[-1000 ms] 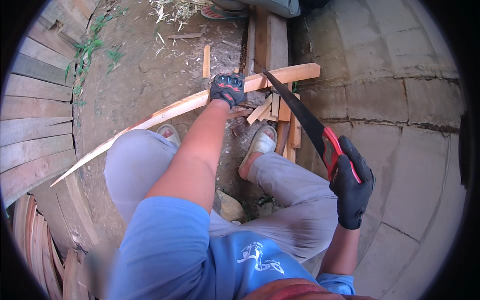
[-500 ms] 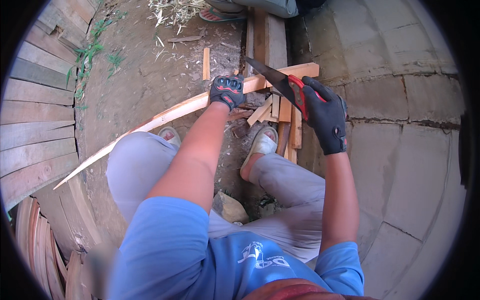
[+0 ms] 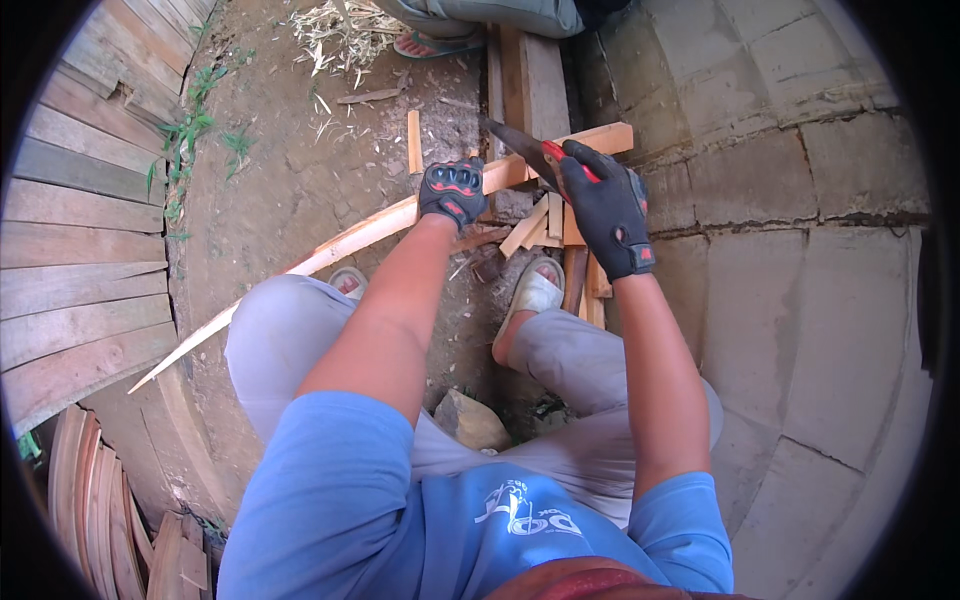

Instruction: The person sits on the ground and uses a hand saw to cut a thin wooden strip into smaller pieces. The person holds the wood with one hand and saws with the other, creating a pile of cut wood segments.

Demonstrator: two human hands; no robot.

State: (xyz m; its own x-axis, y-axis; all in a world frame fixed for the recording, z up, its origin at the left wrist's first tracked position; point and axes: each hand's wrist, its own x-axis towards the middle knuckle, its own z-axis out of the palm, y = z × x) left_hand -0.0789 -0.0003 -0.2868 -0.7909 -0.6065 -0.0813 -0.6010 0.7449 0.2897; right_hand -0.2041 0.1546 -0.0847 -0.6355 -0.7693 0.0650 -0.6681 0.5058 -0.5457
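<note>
A long pale wooden strip runs from the lower left, where it tapers to a point, up to a squared end at the right. My left hand, in a black glove with red trim, is closed around it near the middle. In my gloved right hand is the red handle of a hand saw. The dark blade points up and left, lying across the strip between my two hands. Whether its teeth touch the wood I cannot tell.
Short wood offcuts lie below the strip by my right foot. Beams extend to the far side, where another person's sandalled foot rests near wood shavings. A block wall stands right; planks stand left; a stone lies between my legs.
My right hand has moved left and slightly down with the saw, bringing the blade across the strip. My left hand keeps its grip on the wood.
</note>
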